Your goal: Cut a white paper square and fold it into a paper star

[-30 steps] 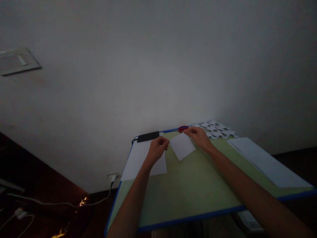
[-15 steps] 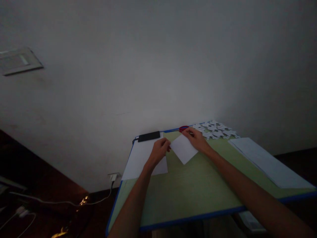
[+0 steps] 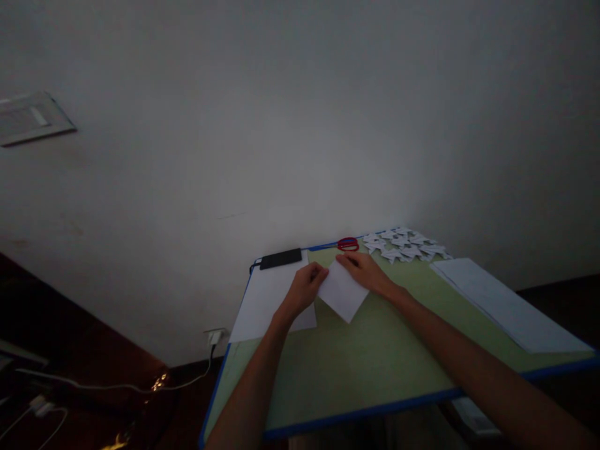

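Note:
A small square of white paper is held tilted above the green table, one corner pointing towards me. My left hand pinches its left edge near the top. At the upper corner, my right hand grips the paper between thumb and fingers. Just beyond my right hand lie red-handled scissors. Several folded white paper pieces with pointed ends are set out in rows at the back right.
On the left lies a white sheet with a black phone-like slab across its far end. A stack of white paper rests along the right side. Behind the table rises a wall with a plugged-in charger.
My hands have come closer together at the paper's top. My right hand has moved left and slightly nearer, uncovering the scissors, and the paper has shifted a little left and towards me.

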A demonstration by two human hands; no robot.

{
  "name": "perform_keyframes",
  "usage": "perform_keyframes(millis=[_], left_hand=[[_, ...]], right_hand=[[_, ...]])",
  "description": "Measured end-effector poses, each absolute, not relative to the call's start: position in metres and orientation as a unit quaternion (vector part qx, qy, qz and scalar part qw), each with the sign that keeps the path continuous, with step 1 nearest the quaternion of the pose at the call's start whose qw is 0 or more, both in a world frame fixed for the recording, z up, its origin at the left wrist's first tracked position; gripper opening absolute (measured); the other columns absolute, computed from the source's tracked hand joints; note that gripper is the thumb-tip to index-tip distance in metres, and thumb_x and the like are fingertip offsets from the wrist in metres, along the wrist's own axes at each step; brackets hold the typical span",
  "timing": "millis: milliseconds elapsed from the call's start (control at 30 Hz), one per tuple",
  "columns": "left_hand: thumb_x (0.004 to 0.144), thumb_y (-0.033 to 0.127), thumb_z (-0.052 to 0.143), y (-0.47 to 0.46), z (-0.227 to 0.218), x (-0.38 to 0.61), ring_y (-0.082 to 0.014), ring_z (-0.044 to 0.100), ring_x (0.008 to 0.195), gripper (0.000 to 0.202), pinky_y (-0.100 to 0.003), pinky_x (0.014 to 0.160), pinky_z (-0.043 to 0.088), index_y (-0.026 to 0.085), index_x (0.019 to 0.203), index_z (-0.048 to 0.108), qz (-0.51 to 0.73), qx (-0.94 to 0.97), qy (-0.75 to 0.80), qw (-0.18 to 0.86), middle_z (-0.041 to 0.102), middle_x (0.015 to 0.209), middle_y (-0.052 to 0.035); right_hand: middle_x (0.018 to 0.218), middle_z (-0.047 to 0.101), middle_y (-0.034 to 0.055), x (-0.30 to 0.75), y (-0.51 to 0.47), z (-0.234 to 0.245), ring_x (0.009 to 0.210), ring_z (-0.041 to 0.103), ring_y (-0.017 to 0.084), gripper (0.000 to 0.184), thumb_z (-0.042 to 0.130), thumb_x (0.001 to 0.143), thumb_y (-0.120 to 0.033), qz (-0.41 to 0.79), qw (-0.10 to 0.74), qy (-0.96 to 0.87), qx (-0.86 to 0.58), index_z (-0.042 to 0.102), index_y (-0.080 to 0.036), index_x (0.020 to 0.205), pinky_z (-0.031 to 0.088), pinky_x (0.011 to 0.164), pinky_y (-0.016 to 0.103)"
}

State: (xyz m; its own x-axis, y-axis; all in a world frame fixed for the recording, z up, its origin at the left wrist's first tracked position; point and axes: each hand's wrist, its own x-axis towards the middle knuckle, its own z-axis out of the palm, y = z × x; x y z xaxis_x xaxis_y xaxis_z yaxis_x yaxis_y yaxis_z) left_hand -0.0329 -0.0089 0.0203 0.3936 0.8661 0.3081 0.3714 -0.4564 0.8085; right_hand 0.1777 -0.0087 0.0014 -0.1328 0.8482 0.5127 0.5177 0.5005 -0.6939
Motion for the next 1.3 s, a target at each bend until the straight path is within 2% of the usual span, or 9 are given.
perform_keyframes(millis=[433,600,800,900,1100,1300], left_hand=[[0.091,0.053,0.056,-0.012,0.016,-0.028,-0.012,0.047,0.053,0.033,-0.021,0.048,0.031,0.021,0.083,0.053,0.366,0.763,0.399,0.352,0.056,0.062,0.003],[0.089,0.059,0.057,-0.013,0.018,-0.03,-0.0119,0.046,0.049,0.038,-0.021,0.046,0.029,0.021,0.085,0.054,0.358,0.762,0.406,0.356,0.055,0.059,0.0038],[0.092,0.063,0.051,-0.01,0.023,-0.034,-0.0136,0.048,0.057,0.048,-0.025,0.052,0.033,0.019,0.075,0.058,0.368,0.766,0.423,0.314,0.053,0.063,0.0014],[0.095,0.061,0.046,-0.01,0.023,-0.032,-0.0146,0.048,0.06,0.049,-0.026,0.055,0.035,0.019,0.073,0.058,0.373,0.768,0.424,0.302,0.053,0.064,0.0008],[0.091,0.052,0.055,-0.014,0.019,-0.026,-0.014,0.048,0.061,0.037,-0.025,0.057,0.036,0.019,0.075,0.057,0.363,0.783,0.408,0.298,0.055,0.066,0.0022],[0.096,0.04,0.053,-0.013,0.018,-0.029,-0.0154,0.051,0.062,0.025,-0.026,0.06,0.034,0.021,0.078,0.053,0.37,0.782,0.425,0.266,0.058,0.066,0.0022]], right_hand=[[0.077,0.069,0.0045,0.182,-0.006,0.002,0.072,0.061,0.021,0.034,0.048,0.105,-0.041,0.093,0.412,-0.748,-0.511,0.061,-0.022,0.079,0.033,0.065,0.03],[0.076,0.068,0.0041,0.182,-0.008,0.001,0.071,0.06,0.02,0.036,0.047,0.105,-0.043,0.097,0.417,-0.749,-0.505,0.059,-0.022,0.078,0.033,0.065,0.03],[0.067,0.061,0.0003,0.184,-0.01,0.007,0.064,0.055,0.018,0.038,0.048,0.103,-0.043,0.125,0.427,-0.759,-0.474,0.055,-0.022,0.072,0.033,0.062,0.029],[0.063,0.058,-0.001,0.18,-0.013,0.009,0.062,0.053,0.016,0.04,0.052,0.101,-0.044,0.14,0.428,-0.765,-0.461,0.054,-0.022,0.068,0.031,0.06,0.029],[0.062,0.058,-0.001,0.174,-0.014,0.006,0.061,0.052,0.015,0.042,0.055,0.099,-0.045,0.166,0.438,-0.76,-0.451,0.057,-0.021,0.065,0.03,0.06,0.029],[0.064,0.06,0.0009,0.176,-0.012,0.007,0.06,0.054,0.016,0.055,0.039,0.103,-0.057,0.208,0.467,-0.725,-0.46,0.062,-0.019,0.071,0.035,0.057,0.029]])
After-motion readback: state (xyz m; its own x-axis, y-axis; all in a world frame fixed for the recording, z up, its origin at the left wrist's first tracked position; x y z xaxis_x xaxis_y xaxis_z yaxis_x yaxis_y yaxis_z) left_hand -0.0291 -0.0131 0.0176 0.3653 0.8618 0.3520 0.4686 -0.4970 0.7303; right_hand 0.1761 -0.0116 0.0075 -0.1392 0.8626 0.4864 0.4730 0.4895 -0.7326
